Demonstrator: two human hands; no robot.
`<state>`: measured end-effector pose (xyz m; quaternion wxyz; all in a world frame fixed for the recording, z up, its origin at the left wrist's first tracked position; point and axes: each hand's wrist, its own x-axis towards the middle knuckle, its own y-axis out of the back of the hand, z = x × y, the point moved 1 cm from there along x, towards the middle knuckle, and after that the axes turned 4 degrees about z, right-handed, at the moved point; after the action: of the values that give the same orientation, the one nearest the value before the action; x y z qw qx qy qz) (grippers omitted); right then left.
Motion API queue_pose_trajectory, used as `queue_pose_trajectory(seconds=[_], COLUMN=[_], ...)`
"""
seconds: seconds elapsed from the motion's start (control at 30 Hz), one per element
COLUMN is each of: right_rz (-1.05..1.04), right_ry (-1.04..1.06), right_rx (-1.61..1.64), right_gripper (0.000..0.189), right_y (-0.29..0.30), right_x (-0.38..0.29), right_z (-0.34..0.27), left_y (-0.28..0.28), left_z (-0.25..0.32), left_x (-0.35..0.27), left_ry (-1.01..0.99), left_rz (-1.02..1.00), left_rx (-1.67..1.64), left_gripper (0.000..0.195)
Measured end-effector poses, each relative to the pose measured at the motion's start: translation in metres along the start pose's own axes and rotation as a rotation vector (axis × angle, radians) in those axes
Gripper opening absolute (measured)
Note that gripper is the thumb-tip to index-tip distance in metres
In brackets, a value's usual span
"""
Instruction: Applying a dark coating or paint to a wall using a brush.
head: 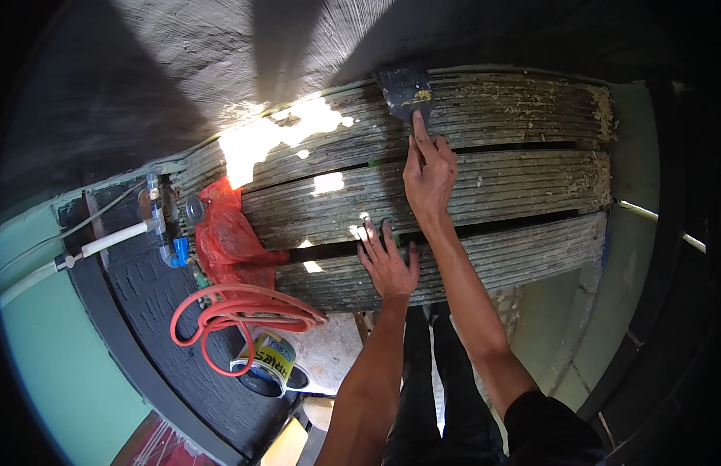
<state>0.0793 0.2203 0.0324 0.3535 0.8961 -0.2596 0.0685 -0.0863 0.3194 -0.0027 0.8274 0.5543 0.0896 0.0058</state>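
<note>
My right hand grips a wide, dark putty knife, its index finger stretched along the blade. The blade lies at the far edge of weathered, ribbed boards, where they meet a dark grey wall. Bits of yellowish and pale residue stick to the blade, and its handle is hidden in the hand. With fingers spread, my left hand rests on the nearer boards, beside a dark gap, and holds nothing. Flaking pale crust shows on the boards at the right.
A red plastic bag lies on the boards' left end, above a coiled red hose. Further left is a white pipe with a blue-handled valve. Below the hose stands a paint bucket. Green walls flank the boards.
</note>
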Motion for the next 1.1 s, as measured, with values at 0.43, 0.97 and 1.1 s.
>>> queue_pose_trajectory(seconds=[0.43,0.97,1.1], right_rz=[0.065,-0.077,0.107], right_ry=[0.019,-0.152,0.060], right_rx=[0.052,0.096,0.013], right_gripper=[0.048,0.051,0.047], right_y=[-0.019,-0.009,-0.010], right_x=[-0.004,-0.006,0.002], right_z=[0.003,-0.004,0.010], left_y=[0.000,0.002,0.002], left_z=[0.005,0.001,0.005], left_x=[-0.001,0.000,0.000], left_ry=[-0.005,0.004,-0.006], left_rz=[-0.018,-0.028,-0.006], left_rx=[0.002,0.015,-0.003], left_gripper=[0.073,0.073,0.073])
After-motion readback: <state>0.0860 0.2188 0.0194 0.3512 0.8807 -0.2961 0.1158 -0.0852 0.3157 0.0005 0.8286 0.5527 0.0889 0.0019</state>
